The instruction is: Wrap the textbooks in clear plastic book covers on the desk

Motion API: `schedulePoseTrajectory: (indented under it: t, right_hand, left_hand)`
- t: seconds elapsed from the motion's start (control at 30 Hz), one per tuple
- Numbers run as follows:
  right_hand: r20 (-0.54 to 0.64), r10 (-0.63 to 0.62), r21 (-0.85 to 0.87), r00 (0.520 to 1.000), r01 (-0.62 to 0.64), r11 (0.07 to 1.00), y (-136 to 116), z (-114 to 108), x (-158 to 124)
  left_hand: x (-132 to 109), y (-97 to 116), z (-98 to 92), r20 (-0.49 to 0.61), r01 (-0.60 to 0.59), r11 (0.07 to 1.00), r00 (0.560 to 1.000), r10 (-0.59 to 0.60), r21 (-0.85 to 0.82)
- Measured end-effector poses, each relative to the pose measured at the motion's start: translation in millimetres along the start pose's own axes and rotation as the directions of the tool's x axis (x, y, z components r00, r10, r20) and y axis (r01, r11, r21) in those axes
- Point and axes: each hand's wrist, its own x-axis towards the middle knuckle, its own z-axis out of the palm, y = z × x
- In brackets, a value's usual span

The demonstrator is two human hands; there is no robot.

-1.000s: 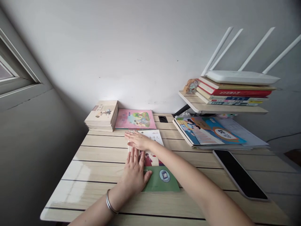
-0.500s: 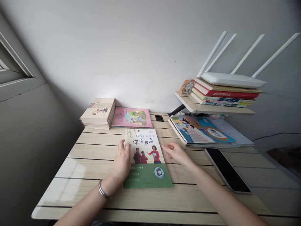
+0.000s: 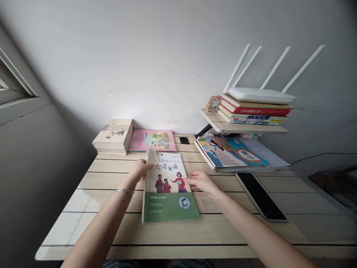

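Observation:
A book with a white and green cover [image 3: 170, 206] lies in front of me on the wooden desk, its left edge slightly raised. My left hand [image 3: 141, 169] grips that left edge, thumb on the cover and the other fingers hidden beneath. At the right edge, my right hand [image 3: 199, 182] pinches the book between thumb and fingers. Just behind it lies a pink book [image 3: 153, 140], beside a stack of beige books [image 3: 113, 136] at the back left.
A black phone [image 3: 262, 197] lies to the right on the desk [image 3: 217, 234]. Behind it are blue-covered books [image 3: 234, 152] and papers. A raised shelf [image 3: 245, 127] carries stacked books and a white router [image 3: 262, 95]. A round black desk fitting [image 3: 184, 140] sits near the wall.
My left hand has closed on the book's left edge, which has lifted a little. My right hand has come onto the right edge. The view has shifted slightly.

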Motion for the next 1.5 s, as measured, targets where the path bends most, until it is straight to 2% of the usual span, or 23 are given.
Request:
schedulePoseTrajectory:
  t: [0.17, 0.23, 0.33, 0.43, 0.53, 0.63, 0.73, 0.8, 0.87, 0.97, 1.03, 1.1, 1.17, 1.23, 1.3, 1.4, 1.5]
  right_hand:
    - [0.033, -0.033, 0.042, 0.999, 0.031, 0.999, 8.9, -3.4, 1.5]
    - [0.025, -0.071, 0.066, 0.997, 0.069, 0.995, 11.9, -5.3, 3.3]
    - [0.002, -0.202, 0.074, 0.979, 0.201, 0.977, 11.4, -6.1, 4.4]
    - [0.124, -0.301, 0.138, 0.946, 0.284, 0.949, 7.0, -3.8, 0.5]
    - [0.292, -0.257, 0.232, 0.921, 0.192, 0.953, 4.9, -0.1, -5.9]
    - [0.364, -0.244, 0.217, 0.899, 0.172, 0.961, -0.7, -0.6, -10.0]
    - [0.376, -0.312, 0.109, 0.873, 0.293, 0.950, -31.1, -9.6, -10.7]
    - [0.416, -0.325, -0.019, 0.849, 0.365, 0.931, -70.3, -17.4, -9.3]
    - [0.448, -0.377, -0.196, 0.811, 0.500, 0.844, -117.6, -21.7, -4.8]
    - [0.526, -0.368, -0.459, 0.767, 0.620, 0.636, -178.0, -14.6, 12.2]
    - [0.582, -0.315, -0.542, 0.750, 0.646, 0.538, -199.4, -1.6, 30.3]
    - [0.593, -0.283, -0.602, 0.754, 0.648, 0.466, -205.9, 14.1, 50.9]
    - [0.573, -0.286, -0.653, 0.768, 0.638, 0.408, -203.8, 28.5, 70.9]
    - [0.557, -0.298, -0.684, 0.775, 0.632, 0.366, -199.1, 39.8, 88.4]
    - [0.558, -0.300, -0.693, 0.773, 0.634, 0.344, -194.2, 48.3, 102.7]
    - [0.550, -0.329, -0.705, 0.768, 0.638, 0.309, -184.9, 58.3, 118.3]
    - [0.530, -0.388, -0.717, 0.754, 0.643, 0.269, -171.6, 66.7, 128.3]
  left_hand:
    - [-19.3, -1.4, 13.6, 0.032, -0.040, 0.952, 0.998, 0.052, -0.304]
    - [-28.1, -4.3, 12.5, 0.044, -0.058, 0.889, 0.995, 0.087, -0.455]
    - [-39.3, -8.9, 5.9, 0.055, -0.067, 0.782, 0.990, 0.129, -0.619]
    - [-48.1, -10.5, -0.9, 0.046, -0.074, 0.747, 0.989, 0.138, -0.661]
    - [-55.0, -9.7, -4.2, 0.019, -0.085, 0.716, 0.991, 0.136, -0.692]
    - [-60.1, -9.9, -3.9, -0.010, -0.091, 0.678, 0.992, 0.122, -0.730]
    - [-65.2, -12.3, 0.3, -0.017, -0.047, 0.622, 0.998, 0.055, -0.782]
    - [-69.3, -14.3, 5.5, 0.010, 0.005, 0.576, 1.000, 0.005, -0.817]
    - [-73.7, -16.3, 12.1, 0.074, 0.072, 0.555, 0.997, -0.019, -0.829]
    - [-78.6, -20.3, 20.5, 0.161, 0.189, 0.593, 0.982, -0.101, -0.782]
    - [-78.8, -24.7, 21.0, 0.159, 0.231, 0.636, 0.973, -0.169, -0.736]
    - [-75.9, -30.2, 14.8, 0.066, 0.194, 0.715, 0.977, -0.203, -0.671]
    - [-69.8, -35.2, 2.6, -0.126, 0.091, 0.848, 0.975, -0.183, -0.522]
    - [-60.5, -37.8, -11.7, -0.331, -0.050, 0.960, 0.942, -0.046, -0.276]
    - [-47.9, -36.9, -23.5, -0.412, -0.197, 0.980, 0.897, 0.163, -0.040]
    - [-25.5, -30.9, -29.9, -0.414, -0.323, 0.937, 0.841, 0.348, 0.133]
    - [-6.1, -26.8, -24.3, -0.368, -0.334, 0.913, 0.838, 0.402, 0.236]
